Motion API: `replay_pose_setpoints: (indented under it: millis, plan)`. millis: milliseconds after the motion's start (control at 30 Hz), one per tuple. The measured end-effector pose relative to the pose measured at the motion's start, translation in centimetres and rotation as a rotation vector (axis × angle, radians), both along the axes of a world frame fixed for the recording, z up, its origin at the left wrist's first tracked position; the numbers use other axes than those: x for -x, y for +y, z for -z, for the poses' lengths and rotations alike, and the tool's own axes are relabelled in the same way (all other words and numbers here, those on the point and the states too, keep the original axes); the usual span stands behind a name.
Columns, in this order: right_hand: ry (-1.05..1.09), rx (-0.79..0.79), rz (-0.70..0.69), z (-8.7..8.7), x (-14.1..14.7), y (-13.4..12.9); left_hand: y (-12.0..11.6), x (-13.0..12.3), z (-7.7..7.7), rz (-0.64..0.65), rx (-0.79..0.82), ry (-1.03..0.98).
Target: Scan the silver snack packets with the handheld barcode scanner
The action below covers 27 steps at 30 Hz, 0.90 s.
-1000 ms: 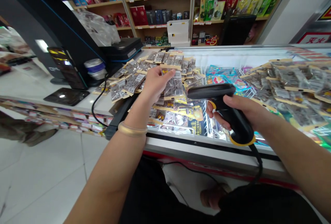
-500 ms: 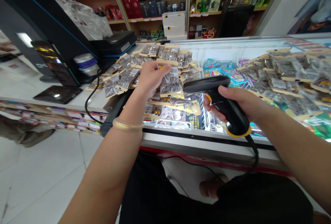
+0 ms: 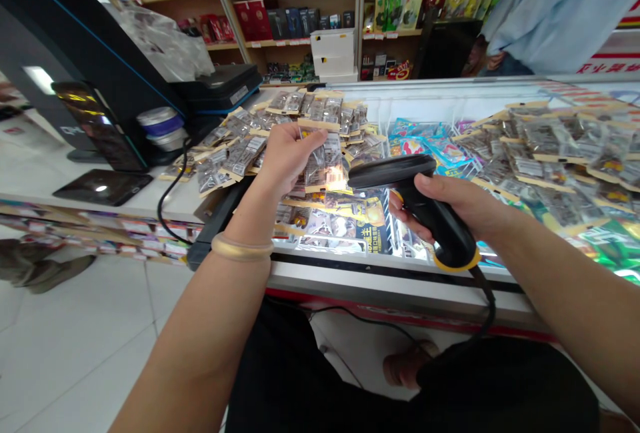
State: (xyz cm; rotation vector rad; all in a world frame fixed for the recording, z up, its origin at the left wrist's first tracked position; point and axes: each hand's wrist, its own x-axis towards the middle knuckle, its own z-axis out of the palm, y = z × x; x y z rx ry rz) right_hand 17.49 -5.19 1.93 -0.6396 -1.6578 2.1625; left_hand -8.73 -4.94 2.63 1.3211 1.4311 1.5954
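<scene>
My left hand (image 3: pixel 289 158) is closed on a small clear snack packet (image 3: pixel 316 165) with tan strips at its top and bottom. A reddish-white glow lights the packet's label. My right hand (image 3: pixel 445 209) grips the handle of a black barcode scanner (image 3: pixel 393 171) with yellow trim. The scanner's head points left at the packet, a short gap away from it. Behind my left hand lies a heap of similar packets (image 3: pixel 245 153), and another pile of packets (image 3: pixel 560 146) spreads to the right. My right fingers are partly hidden behind the scanner handle.
Under the packets is a glass-topped freezer (image 3: pixel 350 273) holding colourful packs. To the left, a counter (image 3: pixel 175 196) carries a phone (image 3: pixel 100 126), tape rolls (image 3: pixel 163 127) and a dark terminal (image 3: pixel 90 39). A person in a light blue shirt (image 3: pixel 555 13) stands beyond the freezer. The scanner cable (image 3: pixel 490 299) hangs down.
A glow from the scanner now falls on the packet's label. A person in light blue has come into view at the upper right. Both hands keep their holds, and the view has shifted slightly.
</scene>
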Motion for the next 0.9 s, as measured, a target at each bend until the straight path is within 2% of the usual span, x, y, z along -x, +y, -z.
replay_pose_setpoints:
  millis: [233, 400, 500, 600, 767, 833, 900]
  plan:
    - [0.072, -0.017, 0.080, -0.9, 0.0, -0.5, 0.0, -0.9, -0.2, 0.009, -0.017, -0.093]
    - [0.116, -0.054, 0.203, -1.4, -3.0, -1.0, 0.0, -4.1, -0.9, 0.086, 0.022, -0.135]
    - [0.121, -0.094, 0.339, -1.6, -6.4, -1.3, 0.7, -7.5, -0.9, 0.143, 0.096, -0.108]
    - [0.101, -0.139, 0.517, -1.8, -10.4, -1.5, 2.0, -12.2, -0.6, 0.155, 0.131, -0.024]
    - [0.111, -0.193, 0.782, -1.9, -16.4, -1.7, 4.3, -20.9, -0.8, 0.247, 0.070, 0.120]
    - [0.125, -0.183, 0.865, -1.6, -18.1, -1.7, 4.7, -23.8, -0.7, 0.310, -0.027, 0.290]
    - [0.131, -0.139, 0.939, -0.9, -19.2, -1.6, 4.7, -26.0, -0.2, 0.359, -0.114, 0.560]
